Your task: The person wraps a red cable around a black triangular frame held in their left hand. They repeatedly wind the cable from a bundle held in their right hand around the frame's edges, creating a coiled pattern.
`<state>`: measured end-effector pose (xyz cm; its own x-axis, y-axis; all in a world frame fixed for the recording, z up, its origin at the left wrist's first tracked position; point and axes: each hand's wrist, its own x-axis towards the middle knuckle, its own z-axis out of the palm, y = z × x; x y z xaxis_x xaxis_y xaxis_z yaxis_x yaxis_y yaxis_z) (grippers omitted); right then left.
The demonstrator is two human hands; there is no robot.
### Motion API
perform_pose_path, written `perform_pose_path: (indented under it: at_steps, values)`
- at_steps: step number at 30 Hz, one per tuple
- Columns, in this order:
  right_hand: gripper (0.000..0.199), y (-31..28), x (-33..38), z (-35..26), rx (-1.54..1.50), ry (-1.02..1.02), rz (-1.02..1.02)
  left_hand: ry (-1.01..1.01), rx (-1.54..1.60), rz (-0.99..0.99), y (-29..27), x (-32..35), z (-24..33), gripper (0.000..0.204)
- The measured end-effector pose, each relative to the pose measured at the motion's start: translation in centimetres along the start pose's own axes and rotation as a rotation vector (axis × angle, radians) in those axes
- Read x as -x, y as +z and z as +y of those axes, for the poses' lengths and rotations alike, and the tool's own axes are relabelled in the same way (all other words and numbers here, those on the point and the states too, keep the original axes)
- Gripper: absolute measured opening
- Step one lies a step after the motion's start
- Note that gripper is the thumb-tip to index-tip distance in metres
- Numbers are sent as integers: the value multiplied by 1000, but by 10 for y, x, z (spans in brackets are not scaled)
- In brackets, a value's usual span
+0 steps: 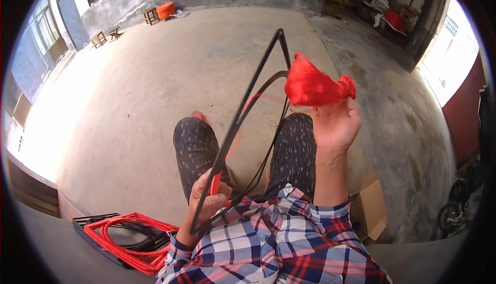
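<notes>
My left hand point(209, 196) is closed around the lower part of a thin black frame point(238, 116), which stands tilted up over my knees. The frame has long straight sides, a pointed top corner and a curved inner piece. A bit of red strip point(216, 183) shows under my left thumb, against the frame. Raised to the right, my right hand point(338, 124) grips a bundle of red cord or ribbon point(314, 85), gathered at one end and somewhat blurred. A faint red strand point(237, 142) passes behind the frame, between the bundle and my left hand.
Beside me at lower left lies a pile of red-wrapped frames point(106, 235) and black frames point(85, 230). An open cardboard box point(371, 209) stands by my right side. Farther off are small wooden stools point(150, 16) and an orange bucket point(165, 10).
</notes>
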<state>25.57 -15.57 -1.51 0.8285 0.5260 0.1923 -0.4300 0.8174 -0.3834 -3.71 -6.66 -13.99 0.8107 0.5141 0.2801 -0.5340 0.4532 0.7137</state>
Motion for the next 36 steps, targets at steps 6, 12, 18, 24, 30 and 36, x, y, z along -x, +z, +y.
perform_pose_path:
  at_steps: [6,12,18,24,30,36]
  values:
    - [41,-29,15,4,-257,477,-583,44,14,37,-9,-3,-2,71]
    - [30,-25,76,62,463,759,-181,-16,107,-44,-9,-15,15,74]
    - [29,-21,99,92,995,522,-772,-66,-191,88,15,-43,62,81]
    - [32,-1,102,86,1242,479,-923,-200,-683,125,49,-90,113,49]
    - [36,-17,93,89,1140,440,-797,-13,-866,211,36,-106,108,24]
    - [33,-63,36,96,922,573,-406,34,-863,340,39,-94,114,16]
